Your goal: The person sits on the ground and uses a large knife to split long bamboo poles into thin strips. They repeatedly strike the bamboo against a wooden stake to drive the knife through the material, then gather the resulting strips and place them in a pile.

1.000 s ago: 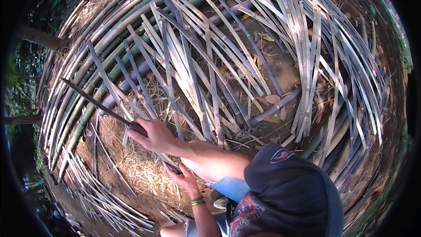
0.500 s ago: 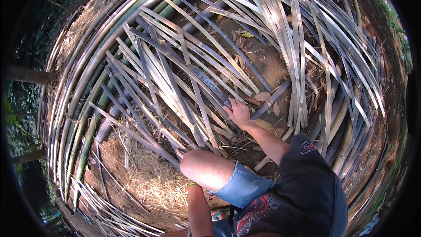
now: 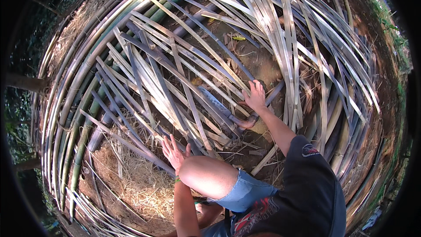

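Biggest stuff first: we've got the long bamboo poles [image 3: 87, 68] curving round well past our left hand, up and off to its left. Then the split strips [image 3: 169, 92], which seem to be what we're working on: a loose criss-cross fan between and ahead of both hands, some ends right by our right hand. The straw litter [image 3: 149, 197] is just below and left of our left hand. The machete [image 3: 218, 104] lies loose just left of and below our right hand, handle toward us.

Our right hand [image 3: 255, 98] has its fingers fanned at the strip ends; can't tell if it's actually touching one. Our left hand [image 3: 175, 152] is spread wide beside the knee [image 3: 208, 173], nothing in it.

Looks to us like the step is a changeover, blade set down and hands free for sorting strips. Next move calls for a proper finger grip on one strip, clear of that edge.

Half a second ago our right hand was on the machete handle and our left was mostly hidden behind the knee.
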A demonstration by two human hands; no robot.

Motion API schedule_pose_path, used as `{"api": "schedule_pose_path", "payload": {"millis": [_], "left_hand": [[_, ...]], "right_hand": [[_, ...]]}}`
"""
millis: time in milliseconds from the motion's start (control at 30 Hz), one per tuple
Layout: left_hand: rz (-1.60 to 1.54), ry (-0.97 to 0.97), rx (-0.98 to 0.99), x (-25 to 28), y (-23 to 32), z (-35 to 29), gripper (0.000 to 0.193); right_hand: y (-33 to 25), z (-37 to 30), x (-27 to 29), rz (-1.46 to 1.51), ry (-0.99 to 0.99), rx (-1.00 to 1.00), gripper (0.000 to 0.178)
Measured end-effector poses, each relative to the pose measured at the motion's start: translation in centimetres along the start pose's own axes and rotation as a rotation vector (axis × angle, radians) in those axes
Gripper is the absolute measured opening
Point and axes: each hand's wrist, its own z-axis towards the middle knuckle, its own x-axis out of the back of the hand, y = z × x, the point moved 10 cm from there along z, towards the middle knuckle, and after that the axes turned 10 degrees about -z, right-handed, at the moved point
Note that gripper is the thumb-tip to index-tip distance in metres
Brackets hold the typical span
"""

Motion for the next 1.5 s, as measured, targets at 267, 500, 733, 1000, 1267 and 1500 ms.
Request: {"api": "schedule_pose_path", "payload": {"millis": [267,500,733,1000,1267,1500], "left_hand": [[0.145,-0.138,-0.266,-6.4,6.3,8.0,0.120],[0.123,-0.409,-0.353,-8.4,6.0,8.8,0.140],[0.144,-0.742,-0.301,-10.3,5.2,9.0,0.154],[0.163,-0.762,-0.295,-10.9,4.5,9.3,0.135],[0.203,-0.735,-0.308,-12.0,4.2,9.4,0.135],[0.251,-0.703,-0.355,-12.9,4.4,9.4,0.135]], "right_hand": [[2.7,7.6,-6.3,0.048,-0.225,-0.148,0.057],[-2.1,12.2,-5.6,0.143,-0.118,0.013,0.035],[-1.0,20.3,-8.1,-0.128,-0.221,-0.097,0.068],[0.2,27.2,-10.7,-0.182,-0.237,-0.232,0.080],[1.9,30.3,-12.9,-0.154,-0.384,-0.328,0.081],[2.4,30.2,-12.7,-0.211,-0.153,-0.290,0.059]]}}
